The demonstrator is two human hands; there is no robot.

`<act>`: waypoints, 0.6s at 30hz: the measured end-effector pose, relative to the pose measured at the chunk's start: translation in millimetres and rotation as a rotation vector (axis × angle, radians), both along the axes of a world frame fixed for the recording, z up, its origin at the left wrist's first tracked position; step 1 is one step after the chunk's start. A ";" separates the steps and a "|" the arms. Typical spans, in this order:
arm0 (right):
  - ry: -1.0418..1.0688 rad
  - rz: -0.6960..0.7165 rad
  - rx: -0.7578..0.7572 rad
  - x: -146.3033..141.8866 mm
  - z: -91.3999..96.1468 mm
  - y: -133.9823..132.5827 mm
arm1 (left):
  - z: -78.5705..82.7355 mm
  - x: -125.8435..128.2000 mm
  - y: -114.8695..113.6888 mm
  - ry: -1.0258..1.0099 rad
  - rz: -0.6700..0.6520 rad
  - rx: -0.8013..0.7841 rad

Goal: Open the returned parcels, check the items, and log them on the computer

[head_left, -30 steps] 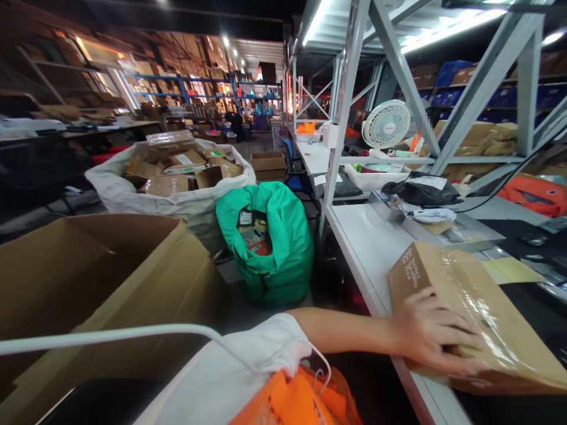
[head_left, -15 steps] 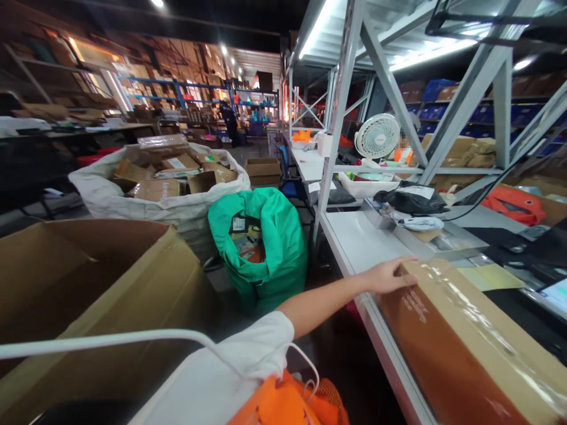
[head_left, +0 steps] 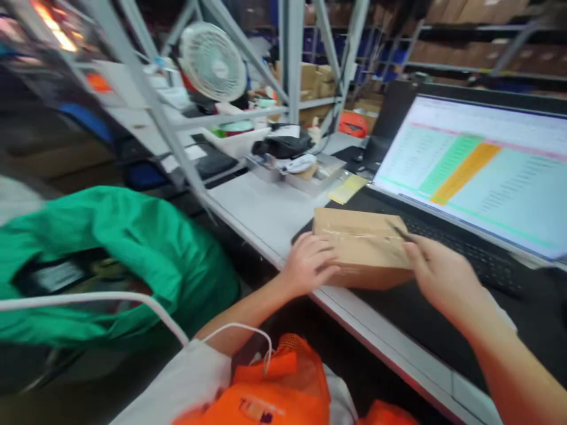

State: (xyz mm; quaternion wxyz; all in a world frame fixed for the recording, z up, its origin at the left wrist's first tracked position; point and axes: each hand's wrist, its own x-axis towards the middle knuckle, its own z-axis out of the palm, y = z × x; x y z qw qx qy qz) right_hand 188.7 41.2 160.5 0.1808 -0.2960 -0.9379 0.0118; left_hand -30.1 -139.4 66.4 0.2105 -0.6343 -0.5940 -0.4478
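While a green bag (head_left: 177, 254) sat at far left, off the desk, my left hand (head_left: 312, 260) had hold of the left end of the cardboard box (head_left: 354, 221), thumb on the near face, fingers up by the top edge. The box lay near the front edge of the white desk (head_left: 266, 200), mostly over a black mat (head_left: 390, 310). For a good job, I judged, that left grip wanted to be firm and low, fingers off the seam so nothing slid. My right hand (head_left: 447, 271), at the other end, was closed around a thin dark tool (head_left: 397, 230), tip angled over the top; exact type too blurred to tell, tip contact too. Best kept shallow, I'd say, with light pressure along the seam, pointing away from the left fingers. Box looks, left to right: plain brown, upright, top lit and pale, a lengthwise seam with a shiny strip, probably tape, a bit creased; near face darker, in shadow; right end smeared by motion, flaps looking closed. Past it: keyboard (head_left: 460, 254), then lit screen (head_left: 478, 171).
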 end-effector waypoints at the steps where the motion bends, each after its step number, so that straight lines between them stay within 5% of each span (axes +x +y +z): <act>1: -0.038 0.044 -0.001 -2.9 0.7 -12.1 | -1.3 -1.9 2.5 -0.005 -0.004 0.039; 6: -0.242 0.193 0.098 -41.3 5.8 -52.4 | -8.1 3.3 2.5 -0.010 0.002 0.103; 13: -0.418 0.214 0.151 -79.7 10.3 -67.4 | -19.6 0.5 9.3 -0.023 0.004 0.145; 15: -0.468 0.170 0.172 -68.6 12.9 -61.3 | -20.6 0.2 9.3 -0.021 -0.007 0.151; 18: -0.474 -0.051 0.213 -12.9 19.7 -30.2 | -18.4 0.0 3.4 -0.004 -0.007 0.173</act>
